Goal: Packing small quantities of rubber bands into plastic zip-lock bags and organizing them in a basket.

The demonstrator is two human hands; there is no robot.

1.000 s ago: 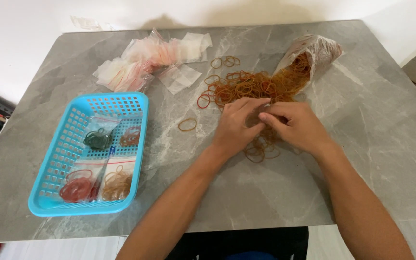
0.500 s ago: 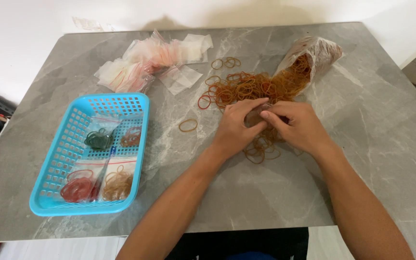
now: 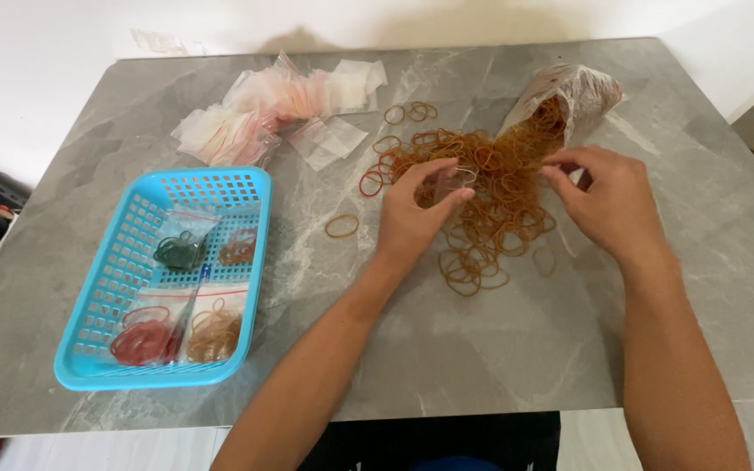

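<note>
Over the rubber band pile, left hand pinching bands, right hand curled

One blue basket sits on the one grey table, with four small filled bags inside it. There is one big torn bag, one heap of brown rubber bands too tangled to count, one loose pile of empty clear bags, and two hands, left and right.

Grey marble-pattern table. Blue perforated basket at left, near front edge. Inside basket: clear bags of sorted bands, namely dark green, brown, red, tan. Heap of empty clear zip bags at rear, left of centre. White wall behind table.
</note>
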